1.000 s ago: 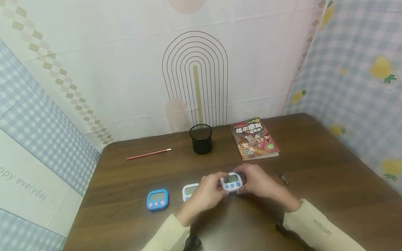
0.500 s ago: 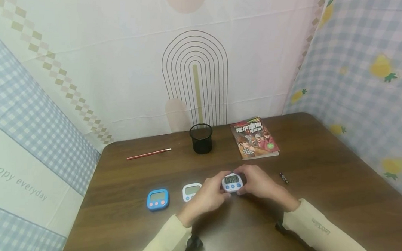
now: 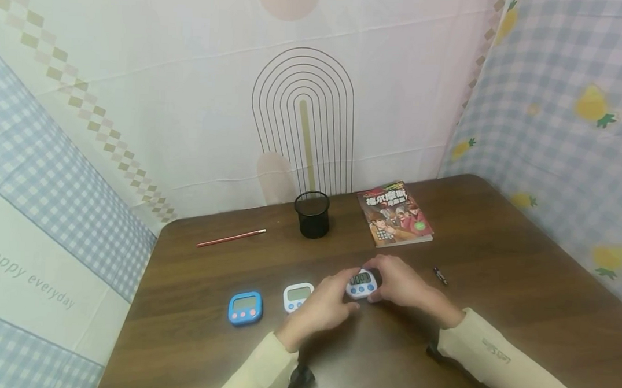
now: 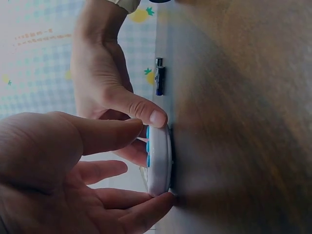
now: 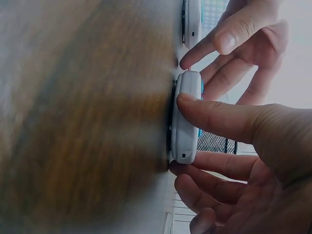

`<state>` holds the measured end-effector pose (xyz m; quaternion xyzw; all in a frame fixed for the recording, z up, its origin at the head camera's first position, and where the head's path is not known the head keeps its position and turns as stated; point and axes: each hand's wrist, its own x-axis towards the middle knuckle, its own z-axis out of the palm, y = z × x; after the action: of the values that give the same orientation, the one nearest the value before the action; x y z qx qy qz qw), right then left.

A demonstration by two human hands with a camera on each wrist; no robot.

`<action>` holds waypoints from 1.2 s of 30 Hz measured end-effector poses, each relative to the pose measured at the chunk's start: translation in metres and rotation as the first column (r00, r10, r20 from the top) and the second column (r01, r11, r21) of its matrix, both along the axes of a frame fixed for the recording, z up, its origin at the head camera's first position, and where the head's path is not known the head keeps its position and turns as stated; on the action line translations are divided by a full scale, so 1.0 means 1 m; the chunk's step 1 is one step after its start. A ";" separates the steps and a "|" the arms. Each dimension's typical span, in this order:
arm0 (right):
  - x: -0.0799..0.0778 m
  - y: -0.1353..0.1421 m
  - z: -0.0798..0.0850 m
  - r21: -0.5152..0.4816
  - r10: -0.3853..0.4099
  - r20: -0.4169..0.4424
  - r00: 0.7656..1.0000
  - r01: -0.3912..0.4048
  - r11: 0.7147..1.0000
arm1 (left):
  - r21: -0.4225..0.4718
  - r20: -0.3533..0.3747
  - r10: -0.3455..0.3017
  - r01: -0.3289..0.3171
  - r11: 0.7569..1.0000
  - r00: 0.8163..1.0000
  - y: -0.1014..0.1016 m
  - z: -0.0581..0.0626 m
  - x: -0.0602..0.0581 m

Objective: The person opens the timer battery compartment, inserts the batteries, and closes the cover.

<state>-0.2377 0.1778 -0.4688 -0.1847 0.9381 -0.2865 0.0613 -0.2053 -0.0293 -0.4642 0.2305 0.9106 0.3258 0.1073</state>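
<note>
A white digital timer (image 3: 361, 284) with blue buttons and digits on its screen lies at the table surface between both hands. My right hand (image 3: 398, 280) grips its right side, the thumb on the near edge and fingers on the far edge, as the right wrist view shows. The left hand (image 3: 324, 303) is at the timer's left side with loosely bent fingers. Its fingertips reach the timer's far left edge, while its thumb (image 5: 226, 41) stands apart from the casing. A second white timer (image 3: 298, 295) is partly hidden behind the left hand; a blue timer (image 3: 245, 308) lies farther left.
At the back of the table (image 3: 189, 351) are a black mesh pen holder (image 3: 314, 220) and a comic-style book (image 3: 396, 215). A red pencil (image 3: 231, 238) lies at the back left. Small batteries (image 3: 440, 275) lie right of the right hand. Patterned cloth hangs behind.
The held timer has shifted slightly right and toward the person, lying flatter. The left thumb has come off it and the left hand has loosened, showing more of the second white timer.
</note>
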 end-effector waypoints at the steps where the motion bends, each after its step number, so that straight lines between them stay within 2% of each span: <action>1: 0.000 -0.001 0.000 0.000 -0.001 0.001 1.000 0.001 1.000 | -0.007 -0.004 -0.002 0.002 1.000 1.000 0.000 0.000 0.000; 13: 0.000 -0.005 0.003 -0.001 0.023 0.048 0.999 -0.023 1.000 | -0.043 0.017 -0.032 0.033 0.999 0.999 -0.011 0.004 0.003; 21: 0.002 -0.003 0.003 -0.063 0.063 -0.011 0.998 -0.063 0.996 | 0.010 -0.086 -0.044 0.045 0.999 0.995 -0.018 0.012 0.000; 24: 0.003 -0.002 0.005 -0.081 0.084 -0.045 0.995 -0.087 0.993 | 0.024 -0.092 -0.038 0.041 0.999 0.995 -0.021 0.017 -0.001; 30: 0.001 -0.004 0.011 -0.075 0.126 -0.107 0.986 -0.134 0.988 | 0.079 -0.084 0.003 0.003 0.997 0.996 -0.032 0.031 -0.001; 36: 0.001 -0.012 0.016 -0.115 0.138 -0.091 0.986 -0.148 0.982 | 0.127 -0.105 0.068 -0.054 0.990 0.992 -0.051 0.034 0.000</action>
<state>-0.2370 0.1659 -0.4527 -0.2667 0.9051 -0.3297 0.0316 -0.2049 -0.0804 -0.4299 0.2263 0.8996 0.3720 0.0330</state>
